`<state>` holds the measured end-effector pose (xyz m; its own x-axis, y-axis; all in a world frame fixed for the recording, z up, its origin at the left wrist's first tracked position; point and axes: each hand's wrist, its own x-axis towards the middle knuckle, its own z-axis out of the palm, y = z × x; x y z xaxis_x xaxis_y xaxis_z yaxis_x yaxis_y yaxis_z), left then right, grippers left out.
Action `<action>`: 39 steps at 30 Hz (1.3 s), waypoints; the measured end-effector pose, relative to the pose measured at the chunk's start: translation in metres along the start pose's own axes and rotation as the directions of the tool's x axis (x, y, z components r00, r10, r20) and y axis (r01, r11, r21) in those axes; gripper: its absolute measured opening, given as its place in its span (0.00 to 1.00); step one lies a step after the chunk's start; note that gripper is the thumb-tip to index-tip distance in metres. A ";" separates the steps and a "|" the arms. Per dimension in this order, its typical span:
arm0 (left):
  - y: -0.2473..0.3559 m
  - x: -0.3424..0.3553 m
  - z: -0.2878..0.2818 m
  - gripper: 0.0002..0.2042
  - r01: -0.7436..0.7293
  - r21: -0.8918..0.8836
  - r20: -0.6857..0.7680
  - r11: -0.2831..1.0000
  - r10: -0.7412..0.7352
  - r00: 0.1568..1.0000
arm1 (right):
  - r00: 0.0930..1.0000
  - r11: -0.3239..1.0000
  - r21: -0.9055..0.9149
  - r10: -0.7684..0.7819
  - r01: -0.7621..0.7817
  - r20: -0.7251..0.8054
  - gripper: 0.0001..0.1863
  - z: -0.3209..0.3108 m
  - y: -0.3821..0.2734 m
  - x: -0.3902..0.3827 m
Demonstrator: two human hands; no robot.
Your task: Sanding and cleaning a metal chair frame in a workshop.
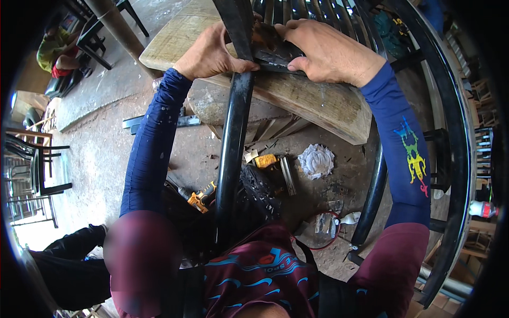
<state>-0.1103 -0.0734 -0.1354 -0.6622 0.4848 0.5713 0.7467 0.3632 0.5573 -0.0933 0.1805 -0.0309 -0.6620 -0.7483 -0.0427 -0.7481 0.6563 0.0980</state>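
A glossy black wooden chair rests tilted over a thick, worn wooden bench top, its slats pointing away from me. My left hand wraps the joint where a leg meets a crosspiece, with the thumb pressed along the lower edge. On the same crosspiece, farther right, my right hand grips with its fingers over the top and its thumb at the front edge. Between the hands the wood shows a brown, unpainted-looking patch. The far fingertips of both hands are partly hidden.
On the floor below lie a yellow-and-black power drill, another yellow tool part, a metal tube and a crumpled white cloth. A person sits at the far left near a post. Black chairs stand left.
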 end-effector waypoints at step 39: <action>0.013 0.002 0.011 0.39 0.123 -0.336 0.023 0.934 -0.122 0.992 | 0.989 0.959 0.249 0.144 -0.136 -0.014 0.31 0.008 -0.002 -0.006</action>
<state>-0.1010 -0.0590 -0.1336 -0.7471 0.4547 0.4850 0.5949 0.1316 0.7930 -0.0884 0.1848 -0.0385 -0.7621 -0.6474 -0.0141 -0.6388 0.7552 -0.1473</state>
